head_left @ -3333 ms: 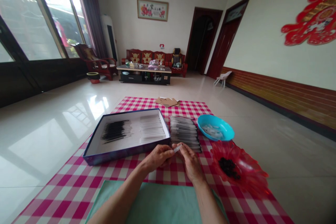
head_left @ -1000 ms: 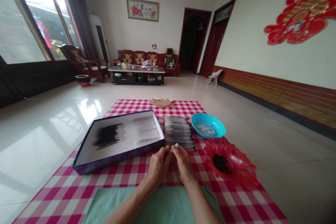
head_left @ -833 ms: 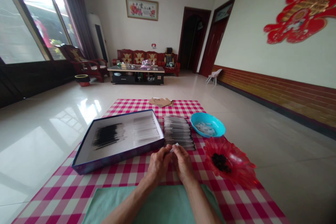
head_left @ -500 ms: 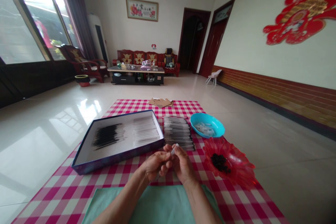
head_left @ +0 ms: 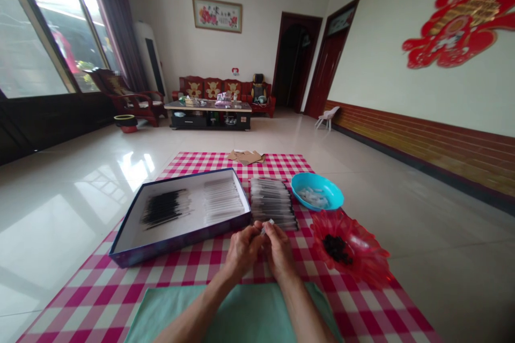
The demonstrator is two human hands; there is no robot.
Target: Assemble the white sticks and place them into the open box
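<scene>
My left hand (head_left: 242, 249) and my right hand (head_left: 279, 249) meet above the checked cloth, fingers closed on a small pale translucent pen part (head_left: 271, 222). Its tip shows between the fingertips; the rest is hidden. Just beyond lies a stack of pens (head_left: 271, 201) with clear barrels and dark ends. To the left, a shallow blue-edged box (head_left: 189, 236) holds a bundle of thin black refills (head_left: 163, 208) and a row of clear pen barrels (head_left: 223, 201). On the right, small whitish pieces (head_left: 314, 198) lie in a blue bowl (head_left: 333, 193), and small black pieces (head_left: 337, 248) in a red petal-edged bowl (head_left: 370, 257).
A green cloth (head_left: 237, 313) lies under my forearms on the pink-and-white checked tablecloth (head_left: 80, 300). Pieces of brown cardboard (head_left: 247, 157) sit at the far edge. Beyond are a low table (head_left: 209, 110), a wooden sofa (head_left: 201, 86) and a small chair (head_left: 328, 116).
My left hand has turned over, its back now facing up, and has come closer to the right hand. The pale part is more covered by the fingers.
</scene>
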